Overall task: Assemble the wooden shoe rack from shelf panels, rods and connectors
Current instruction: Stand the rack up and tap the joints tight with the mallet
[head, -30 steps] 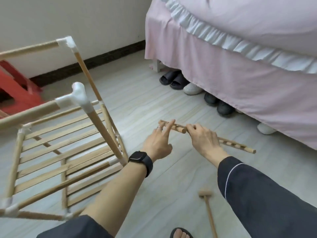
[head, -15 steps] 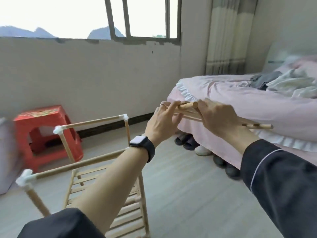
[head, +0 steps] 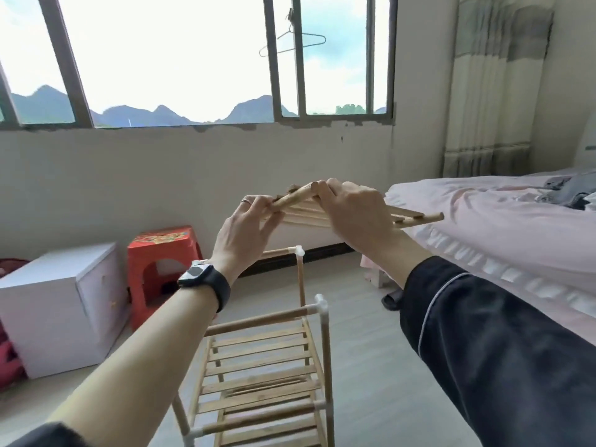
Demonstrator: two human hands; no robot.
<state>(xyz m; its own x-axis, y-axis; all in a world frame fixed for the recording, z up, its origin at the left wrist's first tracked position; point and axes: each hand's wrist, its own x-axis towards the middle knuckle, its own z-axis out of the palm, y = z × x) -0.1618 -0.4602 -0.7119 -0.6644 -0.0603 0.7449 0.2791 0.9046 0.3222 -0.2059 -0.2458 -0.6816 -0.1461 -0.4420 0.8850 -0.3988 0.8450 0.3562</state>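
A slatted wooden shelf panel is held up in the air at chest height, seen nearly edge-on. My left hand, with a ring and a black watch, pinches its near left rod end. My right hand grips the panel's top edge from above. Below my arms stands the partly built shoe rack: wooden rods joined by white corner connectors, with slatted shelves inside the frame. The far part of the held panel is hidden by my hands.
A red plastic stool and a white box stand by the wall on the left. A bed with a pink cover fills the right side. Dark slippers lie at the bed's foot.
Both hands lifted the shelf panel from the floor up to chest height. The view rose from the floor to the window wall, and the rack now stands below my arms.
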